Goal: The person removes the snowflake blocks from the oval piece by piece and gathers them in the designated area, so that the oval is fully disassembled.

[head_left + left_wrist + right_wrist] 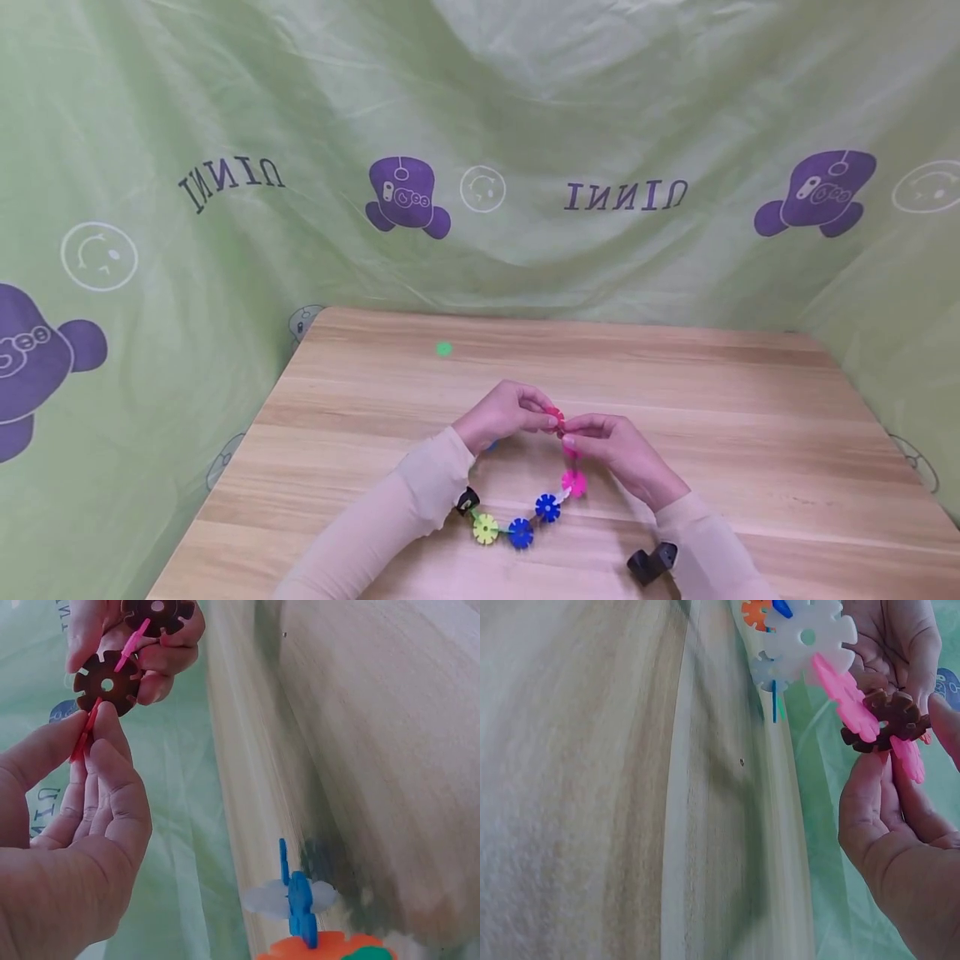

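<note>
My left hand (510, 410) pinches a red notched snowflake disc (84, 735) between thumb and fingertips. That disc meets a brown snowflake disc (107, 684), which my right hand (622, 450) grips from the other side. Pink discs (847, 697) and a white one (810, 634) link on from the brown discs. In the head view the chain curves down through a pink disc (574, 483), blue discs (521, 533) and a yellow-green disc (485, 529). Part of the chain is hidden behind the left forearm. Blue and orange discs (322, 945) show in the left wrist view.
A lone green disc (444, 348) lies toward the back of the wooden table (360, 400). Black wrist devices (651, 564) sit at both wrists. A green printed cloth (525, 267) hangs behind and at the sides of the table.
</note>
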{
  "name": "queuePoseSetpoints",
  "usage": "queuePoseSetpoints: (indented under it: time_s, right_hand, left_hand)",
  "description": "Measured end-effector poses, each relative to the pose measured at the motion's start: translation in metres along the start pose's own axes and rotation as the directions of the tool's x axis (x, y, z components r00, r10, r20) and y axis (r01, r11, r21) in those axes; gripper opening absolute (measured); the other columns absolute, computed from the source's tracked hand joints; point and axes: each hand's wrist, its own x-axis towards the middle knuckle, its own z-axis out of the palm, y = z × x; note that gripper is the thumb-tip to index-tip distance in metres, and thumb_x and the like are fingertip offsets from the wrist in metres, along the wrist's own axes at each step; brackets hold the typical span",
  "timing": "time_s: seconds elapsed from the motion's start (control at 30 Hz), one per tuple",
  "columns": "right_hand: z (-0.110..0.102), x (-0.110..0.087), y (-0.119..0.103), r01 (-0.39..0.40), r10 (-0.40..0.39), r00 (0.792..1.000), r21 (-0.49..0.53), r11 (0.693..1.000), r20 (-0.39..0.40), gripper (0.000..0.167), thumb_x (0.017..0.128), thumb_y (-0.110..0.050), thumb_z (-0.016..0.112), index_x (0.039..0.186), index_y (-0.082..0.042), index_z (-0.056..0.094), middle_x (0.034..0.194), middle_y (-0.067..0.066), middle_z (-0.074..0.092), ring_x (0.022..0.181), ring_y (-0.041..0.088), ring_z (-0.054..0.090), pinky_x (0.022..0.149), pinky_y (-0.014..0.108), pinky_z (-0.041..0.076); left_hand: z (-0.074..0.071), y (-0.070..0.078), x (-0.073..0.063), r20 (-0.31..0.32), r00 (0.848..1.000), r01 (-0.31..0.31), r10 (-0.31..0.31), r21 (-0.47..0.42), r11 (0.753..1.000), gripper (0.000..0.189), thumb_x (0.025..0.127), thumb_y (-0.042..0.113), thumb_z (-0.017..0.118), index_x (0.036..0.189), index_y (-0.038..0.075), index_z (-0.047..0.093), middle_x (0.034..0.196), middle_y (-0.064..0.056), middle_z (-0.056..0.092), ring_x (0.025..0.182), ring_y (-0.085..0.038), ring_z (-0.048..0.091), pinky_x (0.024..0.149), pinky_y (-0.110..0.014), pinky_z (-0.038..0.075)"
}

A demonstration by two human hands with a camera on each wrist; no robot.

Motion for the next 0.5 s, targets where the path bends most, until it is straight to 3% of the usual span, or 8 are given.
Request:
queuePoseSetpoints:
  time_s: [0.27, 0.5]
  right_hand:
    - [-0.0001, 0.0018, -0.0005, -0.002, 0.002, 1.000, 0.023, 1.000, -0.008, 0.042, 0.088, -0.017, 0.075, 0.118, 0.009, 0.063, 0.110, 0.017, 0.073, 0.095, 0.017, 0.069, 0.087, 0.025, 0.056]
    - [-0.0005, 0.0027, -0.0023, 0.022, -0.022, 1.000, 0.043, 0.999, 0.005, 0.038, 0.087, -0.017, 0.075, 0.115, 0.007, 0.066, 0.106, 0.011, 0.075, 0.093, 0.012, 0.070, 0.086, 0.024, 0.055]
  left_hand:
    - [0.0005, -0.0006, 0.0028, -0.020, 0.999, -0.031, 0.032, 0.019, 0.999, 0.011, 0.083, 0.008, 0.077, 0.094, 0.007, 0.073, 0.088, -0.004, 0.076, 0.080, -0.013, 0.068, 0.084, -0.040, 0.058]
    - [0.0014, -0.0002, 0.0036, -0.031, 0.998, -0.047, 0.047, -0.015, 0.999, 0.012, 0.082, 0.006, 0.077, 0.093, 0.006, 0.073, 0.088, -0.004, 0.075, 0.079, -0.013, 0.069, 0.085, -0.044, 0.058]
